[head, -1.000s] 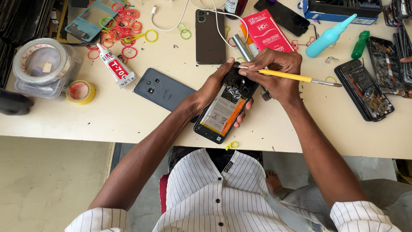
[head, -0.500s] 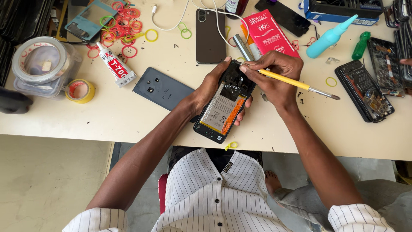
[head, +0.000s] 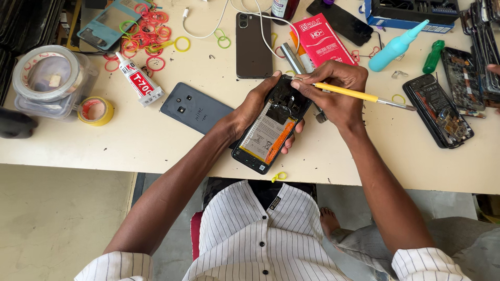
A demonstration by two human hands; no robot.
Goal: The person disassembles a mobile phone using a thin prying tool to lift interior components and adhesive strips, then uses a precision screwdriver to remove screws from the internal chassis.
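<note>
From the head camera, the left hand (head: 255, 106) comes in from the lower left with the forearm angled up across the counter's (head: 156, 140) front edge, fingers curled shut around the top and side of an opened phone (head: 271, 127) that lies tilted near the middle of that edge, its battery showing. The right hand (head: 333, 88) reaches in from the lower right with the wrist bent inward, fingertips pinched closed on a yellow-handled tool (head: 354, 94) whose tip meets the phone's upper end. A grey back cover (head: 195, 109) lies just left of the phone.
</note>
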